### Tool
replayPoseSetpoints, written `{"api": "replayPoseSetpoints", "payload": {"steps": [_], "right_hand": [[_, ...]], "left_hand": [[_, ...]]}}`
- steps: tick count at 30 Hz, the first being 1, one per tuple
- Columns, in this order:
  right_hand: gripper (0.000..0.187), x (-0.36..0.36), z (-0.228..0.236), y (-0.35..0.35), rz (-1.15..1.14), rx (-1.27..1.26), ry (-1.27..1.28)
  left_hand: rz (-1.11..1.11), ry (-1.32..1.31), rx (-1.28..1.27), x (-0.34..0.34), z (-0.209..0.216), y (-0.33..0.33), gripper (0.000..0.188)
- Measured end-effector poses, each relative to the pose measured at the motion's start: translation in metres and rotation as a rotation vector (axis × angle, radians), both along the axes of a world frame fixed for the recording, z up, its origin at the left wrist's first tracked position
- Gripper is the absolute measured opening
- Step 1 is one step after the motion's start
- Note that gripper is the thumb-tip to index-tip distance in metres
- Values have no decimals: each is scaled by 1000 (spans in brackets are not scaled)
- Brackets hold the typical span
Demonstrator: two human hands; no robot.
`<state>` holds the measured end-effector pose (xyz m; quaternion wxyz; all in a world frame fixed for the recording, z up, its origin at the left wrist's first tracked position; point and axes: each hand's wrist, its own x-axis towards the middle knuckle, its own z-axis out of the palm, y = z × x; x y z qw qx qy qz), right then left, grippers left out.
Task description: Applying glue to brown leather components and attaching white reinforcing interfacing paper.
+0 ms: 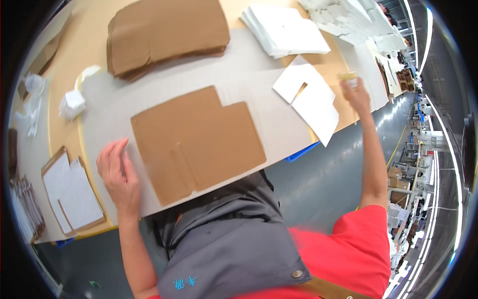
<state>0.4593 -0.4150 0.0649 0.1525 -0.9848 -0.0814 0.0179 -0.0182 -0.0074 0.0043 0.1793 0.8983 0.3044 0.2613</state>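
Observation:
A flat brown sheet [209, 134] with a notched upper right corner and a narrow slit lies on the table in front of me. Beside its left edge, my left hand [118, 172] rests over the tabletop, fingers loosely bent and apart, with nothing in them. My right hand [357, 97] is stretched out to the far right, its fingers closed around a small pale yellow container [350, 78] with a whitish band. The container's exact kind is blurred. Near that hand lies a white slotted sheet [318, 107].
A thick stack of brown sheets [167, 35] stands at the back, with a pile of white sheets [286, 31] to its right. Left of me are a crumpled white piece [72, 104] and a brown panel with a white sheet [74, 192] on it. The table [186, 79] ends just before my apron.

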Motion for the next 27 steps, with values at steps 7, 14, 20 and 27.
{"api": "replayPoseSetpoints", "payload": {"steps": [7,14,20,27], "right_hand": [[65,-12,-18,32,277,-171,-652],[40,17,-28,75,262,210,185],[24,-17,-9,68,361,500,279],[16,-61,7,56,545,587,-71]], "left_hand": [[-43,-118,60,17,17,-12,31],[-582,-158,62,152,57,-76,32],[-705,-152,-136,240,46,-110,38],[-790,-161,-666,320,51,-143,66]]}}
